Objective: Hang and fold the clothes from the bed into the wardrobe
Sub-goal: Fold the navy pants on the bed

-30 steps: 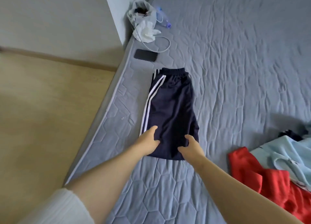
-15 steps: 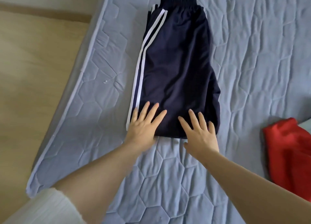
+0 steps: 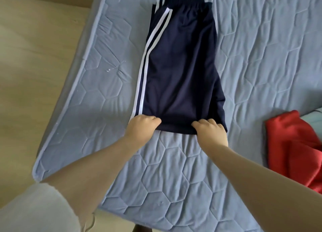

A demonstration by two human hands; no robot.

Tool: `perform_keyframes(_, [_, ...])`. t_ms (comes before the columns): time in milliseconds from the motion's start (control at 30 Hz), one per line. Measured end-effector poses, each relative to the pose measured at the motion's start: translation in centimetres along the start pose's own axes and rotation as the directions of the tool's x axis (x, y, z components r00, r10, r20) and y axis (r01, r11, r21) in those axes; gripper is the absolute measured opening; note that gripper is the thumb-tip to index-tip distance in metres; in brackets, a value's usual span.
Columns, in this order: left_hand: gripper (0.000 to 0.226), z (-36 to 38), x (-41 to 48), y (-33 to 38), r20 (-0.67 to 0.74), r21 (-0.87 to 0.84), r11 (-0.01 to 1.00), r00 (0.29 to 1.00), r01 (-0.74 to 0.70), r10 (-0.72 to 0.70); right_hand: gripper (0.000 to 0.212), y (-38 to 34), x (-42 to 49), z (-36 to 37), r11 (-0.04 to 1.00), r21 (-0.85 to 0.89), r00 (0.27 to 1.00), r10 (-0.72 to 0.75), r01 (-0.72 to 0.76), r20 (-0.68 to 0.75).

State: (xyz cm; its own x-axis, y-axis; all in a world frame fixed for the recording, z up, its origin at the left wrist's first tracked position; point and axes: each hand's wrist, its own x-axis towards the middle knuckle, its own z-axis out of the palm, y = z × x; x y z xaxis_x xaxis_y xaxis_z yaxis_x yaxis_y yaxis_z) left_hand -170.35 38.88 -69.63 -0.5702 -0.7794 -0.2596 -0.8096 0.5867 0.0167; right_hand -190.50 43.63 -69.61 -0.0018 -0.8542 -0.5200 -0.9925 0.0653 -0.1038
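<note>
Navy trousers (image 3: 181, 71) with two white side stripes lie folded lengthwise on the blue quilted mattress (image 3: 174, 176), waistband at the far end. My left hand (image 3: 141, 130) grips the near left corner of the folded edge, fingers curled into the fabric. At the near right corner my right hand (image 3: 210, 131) grips the same edge. Both forearms reach in from the bottom of the head view.
A red garment (image 3: 292, 148) lies bunched at the right of the bed, with a bit of light blue cloth (image 3: 313, 118) behind it. The mattress corner (image 3: 37, 174) and its left edge border a beige floor (image 3: 31, 66).
Half a second ago both hands lay flat with spread fingers on the trousers' near end; now the fingers are curled and grip that edge. The camera has moved closer.
</note>
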Motion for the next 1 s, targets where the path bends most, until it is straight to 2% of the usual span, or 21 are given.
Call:
perform_keyframes(67, [0.037,-0.2,-1.5,0.5,0.209,-0.011,1.000,0.978,0.023,-0.020,0.042,-0.2,-2.3,0.3,1.000,0.016,0.997,-0.012,0.011,0.081])
perform_keyframes(133, [0.042,0.3,-3.5,1.3,0.443,-0.062,0.998,0.897,0.027,0.003,0.043,-0.5,-5.1,0.8,0.999,0.047,0.983,-0.023,0.015,0.180])
perform_keyframes(167, [0.040,0.1,-4.6,1.8,0.507,-0.075,0.997,0.862,0.016,0.024,0.044,-0.6,-6.6,1.2,0.998,0.069,0.971,-0.028,0.012,0.239])
perform_keyframes(233, [0.030,-0.3,-7.4,3.2,0.601,-0.129,0.992,0.796,0.008,0.072,0.043,-0.8,-9.6,2.1,0.994,0.106,0.927,-0.046,0.007,0.373])
perform_keyframes(333, [0.023,-1.5,-11.7,5.4,0.723,-0.268,0.958,0.677,0.097,0.134,0.038,-0.9,-14.1,3.6,0.983,0.184,0.831,-0.099,-0.005,0.547])
perform_keyframes(467, [0.023,-4.4,-15.2,7.2,0.829,-0.362,0.919,0.505,0.156,0.241,0.034,-1.3,-18.7,4.1,0.966,0.256,0.720,-0.206,0.040,0.663])
perform_keyframes(633, [0.014,-8.3,-12.9,6.7,0.905,-0.315,0.906,0.377,0.282,0.198,0.029,-0.7,-19.0,1.2,0.946,0.320,0.745,-0.249,0.051,0.618])
perform_keyframes(767, [0.011,-11.7,-7.5,4.8,0.872,-0.358,0.907,0.426,0.219,0.241,0.026,1.4,-15.0,-3.2,0.949,0.306,0.810,-0.241,0.080,0.535])
perform_keyframes(833, [0.009,-13.4,-4.5,3.7,0.833,-0.371,0.917,0.489,0.145,0.260,0.025,2.7,-12.5,-5.5,0.962,0.257,0.861,-0.207,0.093,0.465])
perform_keyframes(933, [0.019,-15.5,-0.2,2.1,0.725,-0.350,0.933,0.655,0.084,0.212,0.024,4.0,-8.9,-8.7,0.977,0.209,0.935,-0.105,0.034,0.339])
perform_keyframes(1000, [0.016,-16.2,1.8,1.2,0.597,-0.324,0.942,0.791,0.087,0.133,0.020,4.2,-7.0,-10.1,0.989,0.150,0.985,-0.016,-0.011,0.173])
